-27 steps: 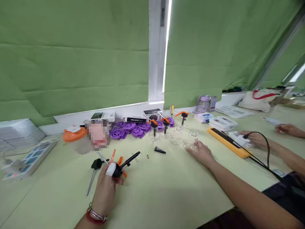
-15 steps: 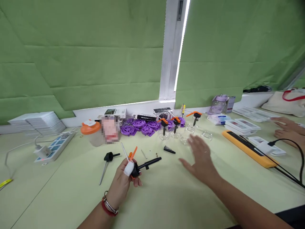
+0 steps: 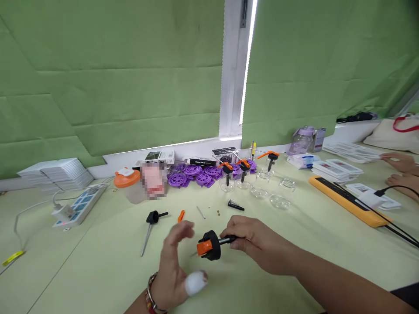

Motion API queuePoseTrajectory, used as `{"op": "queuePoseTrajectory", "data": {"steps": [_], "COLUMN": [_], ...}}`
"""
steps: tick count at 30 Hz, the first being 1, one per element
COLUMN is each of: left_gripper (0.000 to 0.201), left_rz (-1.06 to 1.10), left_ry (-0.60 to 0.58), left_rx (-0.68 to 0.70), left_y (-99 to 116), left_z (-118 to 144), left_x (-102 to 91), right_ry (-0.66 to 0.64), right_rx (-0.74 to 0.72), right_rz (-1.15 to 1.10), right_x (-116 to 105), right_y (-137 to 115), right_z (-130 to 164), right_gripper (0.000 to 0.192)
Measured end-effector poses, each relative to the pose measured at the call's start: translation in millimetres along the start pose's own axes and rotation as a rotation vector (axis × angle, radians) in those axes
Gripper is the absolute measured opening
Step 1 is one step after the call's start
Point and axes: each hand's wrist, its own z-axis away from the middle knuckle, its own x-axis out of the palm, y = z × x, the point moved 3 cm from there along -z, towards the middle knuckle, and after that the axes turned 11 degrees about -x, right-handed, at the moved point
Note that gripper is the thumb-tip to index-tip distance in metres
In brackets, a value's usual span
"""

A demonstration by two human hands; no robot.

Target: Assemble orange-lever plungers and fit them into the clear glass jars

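Observation:
My right hand [image 3: 253, 244] grips a black pump head with an orange collar [image 3: 209, 246] by its black nozzle, just above the pale green table [image 3: 98, 270]. My left hand [image 3: 175, 266], a white bandage on its thumb, hovers open just left of the pump head and touches nothing. A second black pump head with a long dip tube [image 3: 151, 220] lies on the table behind my left hand. A small orange piece [image 3: 181, 215] lies beside it.
Small glass jars [image 3: 280, 194], some with orange-black pump tops [image 3: 226, 174], and purple plastic wheels [image 3: 196, 174] stand near the window wall. A black comb-like part [image 3: 235, 205] lies in the middle. Power strip [image 3: 78, 204] at left, orange bar [image 3: 347, 200] at right. Another person's hands [image 3: 397, 170] far right.
The pump head passed from my left hand to my right, which came back from the jars. My left hand let go and opened. An orange piece now lies on the table.

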Motion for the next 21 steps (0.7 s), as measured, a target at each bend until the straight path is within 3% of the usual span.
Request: {"op": "queuePoseTrajectory", "data": {"steps": [3, 5, 7, 9, 17, 21], "left_gripper": [0.054, 0.049, 0.058, 0.064, 0.071, 0.061], "left_rz": [-0.047, 0.03, 0.113, 0.159, 0.157, 0.172], "left_ry": [-0.208, -0.191, -0.126, -0.097, -0.001, 0.037], "left_rx": [-0.311, -0.558, -0.768, -0.889, -0.964, -0.954], "left_y": [-12, -23, -32, -38, -49, -55], "left_z": [1, -1, -4, -6, 2, 3], "left_x": [19.5, 29.2, 35.2, 38.6, 43.8, 46.7], "right_ry": [-0.042, 0.055, 0.145, 0.209, 0.24, 0.259], "right_rx": [0.262, 0.396, 0.473, 0.495, 0.43, 0.381], "right_rz": [-0.313, -0.431, -0.432, -0.412, -0.353, -0.298], "right_x": [18, 34, 50, 61, 72, 72], "right_y": [35, 61, 82, 94, 100, 100], "right_z": [-1, 0, 1, 3, 4, 3], "right_gripper": [0.018, 0.028, 0.027, 0.026, 0.024, 0.026]}}
